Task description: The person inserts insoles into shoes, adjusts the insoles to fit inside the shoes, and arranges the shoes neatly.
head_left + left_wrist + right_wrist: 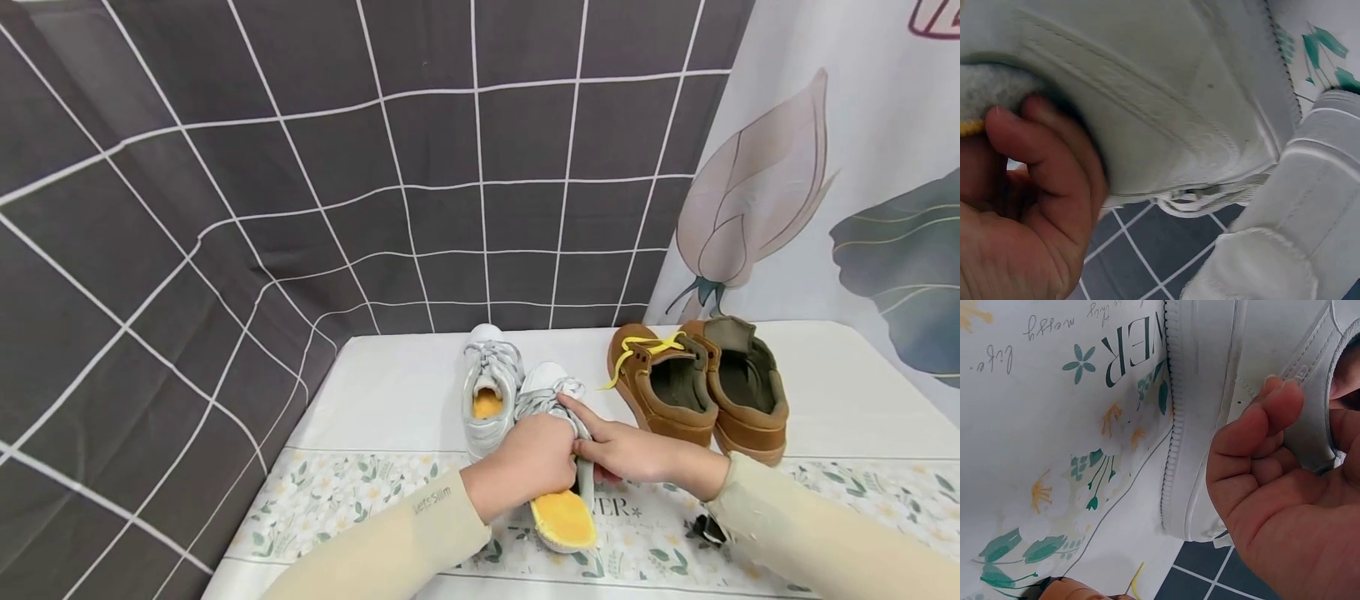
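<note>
A white sneaker (542, 377) with grey laces lies in front of me, toe pointing away. My left hand (536, 454) is at its opening and grips a yellow fleecy insole (564, 521), whose heel end sticks out toward me. In the left wrist view, curled fingers (1047, 162) lie against the insole's pale underside (991, 90), partly inside the shoe. My right hand (626, 450) holds the sneaker's right side, pinching the collar (1313, 434) between thumb and fingers. The insole's front end is hidden by the left hand and the shoe.
Left of it stands the other white sneaker (487, 433), with yellow lining inside. Brown shoes (678, 404) with a yellow lace stand at the right rear. A small black object (708, 529) lies by my right sleeve. A dark gridded cloth (435, 217) hangs behind the table (390, 392).
</note>
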{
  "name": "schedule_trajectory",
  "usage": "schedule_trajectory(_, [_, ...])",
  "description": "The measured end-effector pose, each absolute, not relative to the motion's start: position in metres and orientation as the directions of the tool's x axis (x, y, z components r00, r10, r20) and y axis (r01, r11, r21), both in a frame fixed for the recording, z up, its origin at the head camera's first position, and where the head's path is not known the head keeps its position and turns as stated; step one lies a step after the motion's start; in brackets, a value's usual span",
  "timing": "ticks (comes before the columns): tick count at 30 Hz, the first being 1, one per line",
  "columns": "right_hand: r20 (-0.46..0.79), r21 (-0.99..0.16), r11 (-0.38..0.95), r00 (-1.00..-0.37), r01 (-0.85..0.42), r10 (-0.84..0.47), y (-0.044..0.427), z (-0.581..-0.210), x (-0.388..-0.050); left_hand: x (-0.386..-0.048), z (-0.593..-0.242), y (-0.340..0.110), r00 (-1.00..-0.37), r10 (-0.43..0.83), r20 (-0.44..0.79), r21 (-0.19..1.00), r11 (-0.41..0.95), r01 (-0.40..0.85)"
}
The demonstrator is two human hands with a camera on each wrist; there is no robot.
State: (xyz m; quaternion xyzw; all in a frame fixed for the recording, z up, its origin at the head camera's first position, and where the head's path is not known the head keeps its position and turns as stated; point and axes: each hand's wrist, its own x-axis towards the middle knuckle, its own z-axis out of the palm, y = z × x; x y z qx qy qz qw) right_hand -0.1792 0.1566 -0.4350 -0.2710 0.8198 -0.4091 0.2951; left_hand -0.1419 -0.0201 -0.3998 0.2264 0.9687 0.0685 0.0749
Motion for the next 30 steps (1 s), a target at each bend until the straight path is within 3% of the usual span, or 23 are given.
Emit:
schedule_trajectory(4, [-0.257,-0.808,0.541,-0.687,-0.234,-0.680,0.156,-0.437,-0.178,-0.146,-0.404,-0.021,-0.882,0.463,-0.086,0.147,0.882,0.448])
schedule_trajectory(12, [-0.249,-0.777,0.565,-0.688,-0.278,-0.681,0.152,-0.431,-0.178,-0.146,-0.391,-0.032,-0.857,0.497,-0.134,0.248,0.854,0.456])
schedule_trajectory(15, [-0.264,-0.764,0.586,-0.699,-0.269,-0.665,0.147,-0.430,-0.177,-0.143,-0.385,-0.033,-0.861,0.483,-0.157,0.199,0.870,0.451])
schedule_trajectory(21, [-0.259,-0.742,0.602,-0.702,-0.296,-0.664,0.146,-0.431,-0.176,-0.139,-0.374,-0.029,-0.891,0.369,-0.265,-0.008,0.923,0.384])
schedule_trajectory(25, [-0.260,-0.734,0.610,-0.706,-0.299,-0.659,0.147,-0.430,-0.176,-0.141,-0.369,-0.030,-0.872,0.370,-0.321,0.005,0.921,0.390])
schedule_trajectory(30, [-0.244,-0.737,0.599,-0.704,-0.312,-0.667,0.147,-0.429,-0.175,-0.140,-0.368,-0.029,-0.855,0.416,-0.309,0.041,0.904,0.425])
